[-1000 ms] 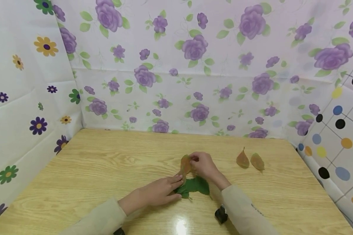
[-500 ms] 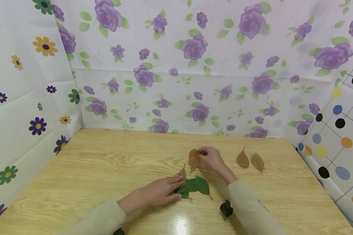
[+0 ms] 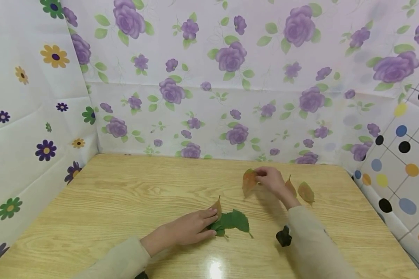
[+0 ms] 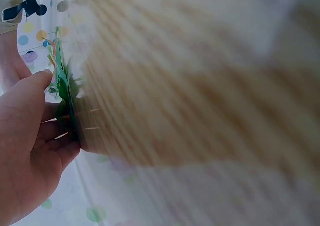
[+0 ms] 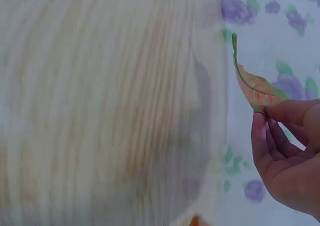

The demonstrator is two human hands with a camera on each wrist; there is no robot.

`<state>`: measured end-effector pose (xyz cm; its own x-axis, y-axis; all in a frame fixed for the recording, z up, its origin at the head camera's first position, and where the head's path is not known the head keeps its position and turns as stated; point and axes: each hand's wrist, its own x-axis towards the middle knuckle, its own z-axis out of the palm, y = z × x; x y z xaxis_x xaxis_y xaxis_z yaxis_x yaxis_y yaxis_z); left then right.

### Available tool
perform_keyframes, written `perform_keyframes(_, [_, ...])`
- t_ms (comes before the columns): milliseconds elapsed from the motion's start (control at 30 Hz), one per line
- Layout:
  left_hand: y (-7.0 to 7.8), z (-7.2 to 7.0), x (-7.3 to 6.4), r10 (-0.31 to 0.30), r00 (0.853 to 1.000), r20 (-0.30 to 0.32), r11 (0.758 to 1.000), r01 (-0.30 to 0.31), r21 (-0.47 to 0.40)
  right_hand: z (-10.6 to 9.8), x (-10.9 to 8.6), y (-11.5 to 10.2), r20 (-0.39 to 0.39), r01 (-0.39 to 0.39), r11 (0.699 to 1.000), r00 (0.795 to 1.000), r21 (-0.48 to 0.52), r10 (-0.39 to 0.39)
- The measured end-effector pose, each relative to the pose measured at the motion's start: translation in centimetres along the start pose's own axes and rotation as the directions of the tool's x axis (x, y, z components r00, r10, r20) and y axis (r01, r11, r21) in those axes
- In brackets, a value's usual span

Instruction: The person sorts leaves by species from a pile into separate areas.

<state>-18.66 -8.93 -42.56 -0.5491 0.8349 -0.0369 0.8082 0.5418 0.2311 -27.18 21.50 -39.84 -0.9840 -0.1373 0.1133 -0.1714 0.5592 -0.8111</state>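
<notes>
Between thumb and fingers my right hand [image 3: 270,180] pinches an orange-brown leaf [image 3: 249,182] near its edge, held above the table. In the right wrist view that leaf [image 5: 257,90] has a green stem pointing up. My left hand [image 3: 190,228] rests on a small cluster at the middle of the table, fingers extended. Under and beside its fingertips lie overlapping green leaves [image 3: 235,220] and a brownish leaf [image 3: 217,208], partly covered. From the left wrist, the green leaves [image 4: 62,83] appear edge-on by the fingers.
On the right of the wood-grain table [image 3: 143,186] lie two more leaves: a reddish one [image 3: 291,188], partly behind the right wrist, and a greenish-brown one [image 3: 306,192]. Flower-print cloth [image 3: 202,104] stands behind the table. A black device [image 3: 284,236] is on the right wrist.
My right hand has carried the orange-brown leaf away from the cluster, to the right and toward the back, near the two other leaves. The left hand has stayed on the green leaves.
</notes>
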Motion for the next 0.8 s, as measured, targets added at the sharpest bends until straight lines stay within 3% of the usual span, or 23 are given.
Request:
perform_keyframes(167, [-0.1,0.1,0.0,-0.003,1.0,-0.004,1.0,0.003,0.001,-2.3,0.0,1.5,-0.034,-0.054,0.998,0.998,0.014,0.054])
perform_keyframes(400, [0.0,-0.1,-0.1,-0.002,1.0,-0.003,1.0,0.002,0.003,-4.1,-0.1,3.9,-0.06,-0.109,0.992,0.993,-0.062,0.105])
perform_keyframes(667, [0.1,-0.1,-0.1,-0.006,1.0,-0.003,1.0,0.006,-0.01,-4.8,-0.6,5.0,-0.087,-0.146,0.978,0.987,-0.151,0.134])
perform_keyframes(800, [0.2,-0.1,-0.1,-0.011,1.0,-0.003,1.0,0.011,-0.004,-4.7,-0.8,5.5,-0.104,-0.18,0.975,0.98,-0.13,0.168])
